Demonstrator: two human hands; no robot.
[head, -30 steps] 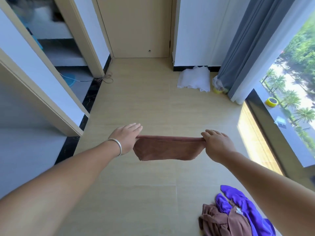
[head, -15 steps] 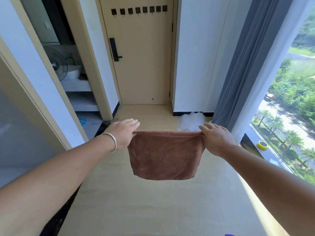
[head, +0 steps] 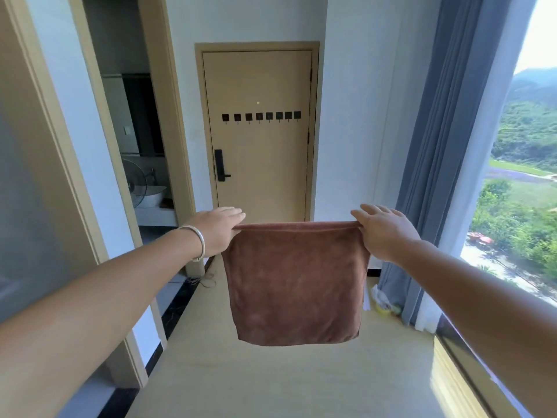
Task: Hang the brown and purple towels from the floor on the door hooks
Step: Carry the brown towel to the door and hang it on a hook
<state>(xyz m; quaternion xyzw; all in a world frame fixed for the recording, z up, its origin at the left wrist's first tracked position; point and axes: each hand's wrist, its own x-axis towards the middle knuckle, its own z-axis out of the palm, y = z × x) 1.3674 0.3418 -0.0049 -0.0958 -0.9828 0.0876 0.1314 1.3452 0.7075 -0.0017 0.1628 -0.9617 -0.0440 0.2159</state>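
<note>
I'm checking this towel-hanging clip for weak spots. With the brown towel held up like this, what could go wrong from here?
1. The left hand and right hand pinch only the top corners of the towel, so a corner may slip out.
2. The hooks on the door look small, so the thick folded edge may slide off.
3. The held-up towel hides the floor ahead, so walking forward risks a stumble.

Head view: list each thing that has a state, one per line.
brown towel: held up by its top corners, hanging flat, off the floor
left hand: pinching the towel's left corner
right hand: pinching the right corner
door: closed
door hooks: all bare
curtain: drawn aside
</note>
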